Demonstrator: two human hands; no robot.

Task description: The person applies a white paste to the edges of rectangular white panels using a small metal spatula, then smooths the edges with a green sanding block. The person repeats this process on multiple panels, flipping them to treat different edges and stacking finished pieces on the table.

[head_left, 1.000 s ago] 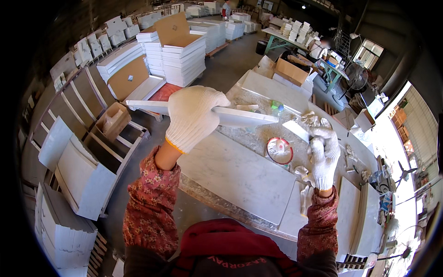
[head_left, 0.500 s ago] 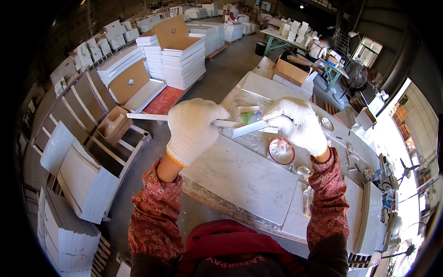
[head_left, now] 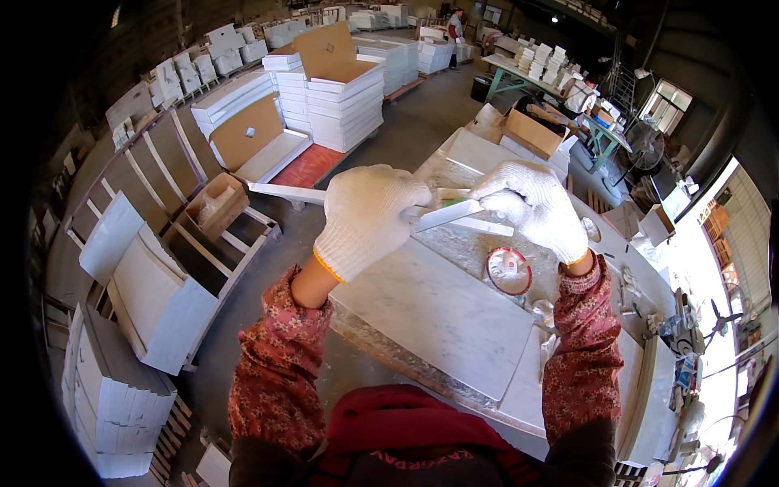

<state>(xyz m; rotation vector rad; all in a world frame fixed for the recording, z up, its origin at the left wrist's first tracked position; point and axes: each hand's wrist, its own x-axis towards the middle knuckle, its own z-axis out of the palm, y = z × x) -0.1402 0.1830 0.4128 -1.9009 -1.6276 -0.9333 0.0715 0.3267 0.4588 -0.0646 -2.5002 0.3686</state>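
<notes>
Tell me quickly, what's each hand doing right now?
Left hand: closed, holding a long pale piece.
Right hand: closed, holding a short flat piece.

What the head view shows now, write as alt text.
A gloved left hand grips a long pale strip; the gloved right hand holds a short flat piece close to it. Below are a stone slab and a red-rimmed tub.

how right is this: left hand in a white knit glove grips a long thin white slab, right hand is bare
The right hand is not bare: the head view shows it in a white knit glove. The left hand does grip the long thin white slab.
</notes>
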